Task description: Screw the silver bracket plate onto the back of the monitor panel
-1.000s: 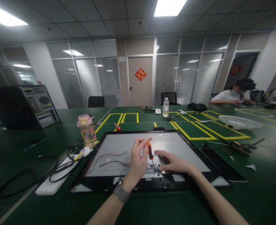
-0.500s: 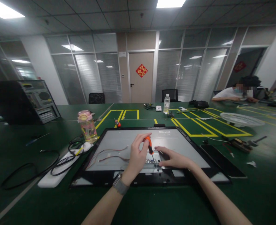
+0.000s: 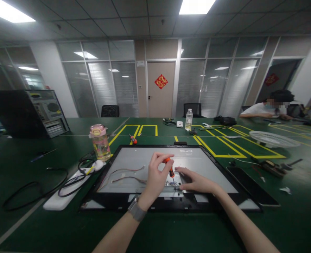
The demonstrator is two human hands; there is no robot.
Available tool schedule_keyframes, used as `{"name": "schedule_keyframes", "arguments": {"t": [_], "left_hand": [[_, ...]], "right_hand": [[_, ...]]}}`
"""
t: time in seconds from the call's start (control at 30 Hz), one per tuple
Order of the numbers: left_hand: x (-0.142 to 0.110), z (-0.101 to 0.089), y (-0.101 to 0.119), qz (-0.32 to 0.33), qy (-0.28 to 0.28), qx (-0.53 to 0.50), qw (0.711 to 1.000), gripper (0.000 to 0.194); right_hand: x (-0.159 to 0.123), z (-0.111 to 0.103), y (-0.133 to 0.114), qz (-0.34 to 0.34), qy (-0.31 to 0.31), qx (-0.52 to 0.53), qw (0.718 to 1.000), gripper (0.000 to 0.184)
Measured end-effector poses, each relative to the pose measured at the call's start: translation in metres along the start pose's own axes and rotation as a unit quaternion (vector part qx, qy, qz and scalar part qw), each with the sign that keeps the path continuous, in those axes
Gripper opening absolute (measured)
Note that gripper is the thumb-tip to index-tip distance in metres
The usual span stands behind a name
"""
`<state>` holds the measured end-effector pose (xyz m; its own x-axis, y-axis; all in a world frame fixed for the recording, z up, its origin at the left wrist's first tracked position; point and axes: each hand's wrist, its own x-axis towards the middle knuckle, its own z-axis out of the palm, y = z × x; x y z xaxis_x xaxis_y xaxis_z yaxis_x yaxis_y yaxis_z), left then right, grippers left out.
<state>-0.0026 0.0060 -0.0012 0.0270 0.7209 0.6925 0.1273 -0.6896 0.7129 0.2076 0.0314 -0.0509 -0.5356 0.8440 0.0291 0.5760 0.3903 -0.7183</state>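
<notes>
A flat display panel [image 3: 134, 158] with a grey metal back and black frame lies in front of me. My left hand [image 3: 158, 172], a watch on its wrist, closes its fingers around the orange-and-black handle of a screwdriver [image 3: 171, 171]. The screwdriver stands nearly upright, its tip down at a small metal bracket or board [image 3: 171, 184] near the panel's lower middle. My right hand [image 3: 195, 181] rests just right of the tip, thumb and fingers apart, fingertips at the bracket's edge. Thin wires [image 3: 129, 178] run across the panel to the left.
On the left are a pink-lidded bottle [image 3: 100, 144], a white power strip [image 3: 63, 200] with black cables, and a computer case [image 3: 42, 112]. A black slab [image 3: 253, 186] lies right of the panel. Beyond stand a water bottle [image 3: 188, 120] and a red screwdriver [image 3: 133, 140]. Another person [image 3: 268, 105] sits far right.
The camera view has tilted up slightly. My left hand has shifted its grip on the screwdriver handle, with the tip at the same spot. My right hand has stayed in place.
</notes>
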Motion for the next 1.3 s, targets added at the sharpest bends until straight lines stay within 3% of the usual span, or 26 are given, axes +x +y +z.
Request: {"name": "schedule_keyframes", "arguments": {"t": [0.2,0.4,0.67,0.9,1.07,1.3], "left_hand": [[-0.0011,-0.0004,0.0017,-0.005,-0.02,-0.036,0.999,0.025],[-0.0026,0.0028,-0.0009,0.008,0.017,-0.006,1.0,0.015],[-0.0013,0.0014,-0.002,0.001,-0.013,-0.041,0.999,0.028],[-0.0026,0.0016,-0.0029,0.009,-0.011,-0.009,1.0,0.022],[-0.0022,0.0007,-0.0008,-0.003,-0.041,-0.033,0.999,0.03],[-0.0012,0.0005,-0.0031,0.007,-0.018,0.0,1.0,0.024]], "right_hand": [[0.0001,-0.0004,0.0004,0.007,-0.003,-0.001,1.0,0.077],[0.0003,0.0008,0.002,0.012,0.001,0.0,1.0,0.08],[-0.0002,-0.0006,-0.0023,0.011,-0.003,-0.005,1.0,0.079],[0.0001,0.0002,-0.0003,0.006,-0.002,-0.004,1.0,0.077],[0.0001,0.0006,0.0028,0.007,0.0,-0.005,1.0,0.077],[0.0,0.0001,0.0038,0.006,-0.003,-0.005,1.0,0.077]]}}
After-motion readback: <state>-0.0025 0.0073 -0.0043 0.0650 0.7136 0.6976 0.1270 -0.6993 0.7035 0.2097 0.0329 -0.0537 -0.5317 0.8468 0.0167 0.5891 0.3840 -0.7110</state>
